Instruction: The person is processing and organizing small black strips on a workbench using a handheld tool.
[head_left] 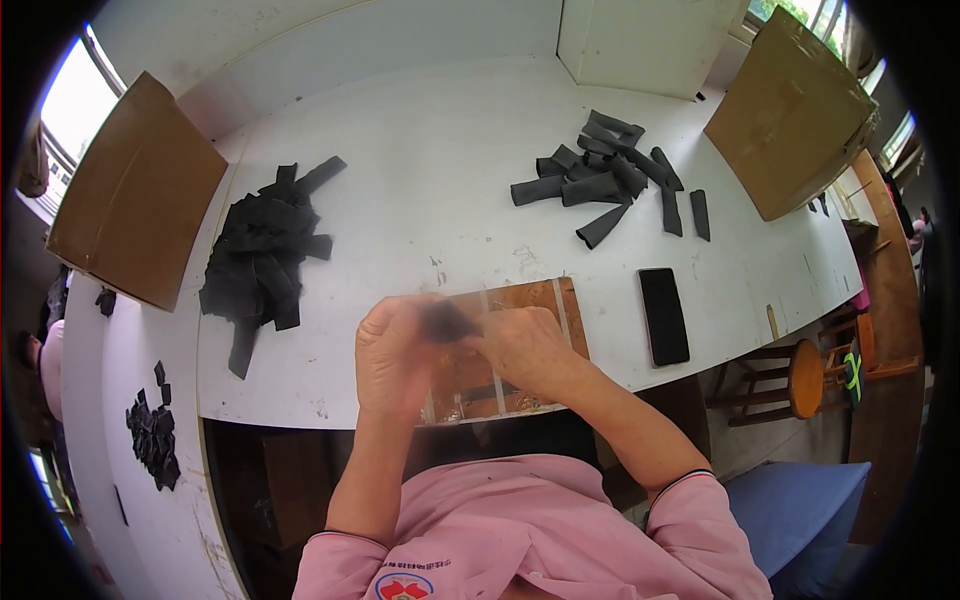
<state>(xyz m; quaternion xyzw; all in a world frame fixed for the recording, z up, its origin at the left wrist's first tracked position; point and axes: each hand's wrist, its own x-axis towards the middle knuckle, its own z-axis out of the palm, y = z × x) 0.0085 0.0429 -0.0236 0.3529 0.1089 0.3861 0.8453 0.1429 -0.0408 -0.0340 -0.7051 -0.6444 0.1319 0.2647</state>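
Note:
Both my hands meet over a brown board at the table's near edge. Between them is a small dark fabric piece, blurred by motion. My left hand is closed around its left side. From the right, my right hand pinches the same piece with bent fingers. Beyond my left hand lies a heap of flat black fabric pieces. Farther off to the right is a loose pile of dark grey fabric tubes. Strips of clear tape cross the board under my hands.
A black phone lies right of the board. Cardboard boxes stand at the left and the right. More black pieces lie on the surface at far left. A wooden stool and a blue chair are at the right.

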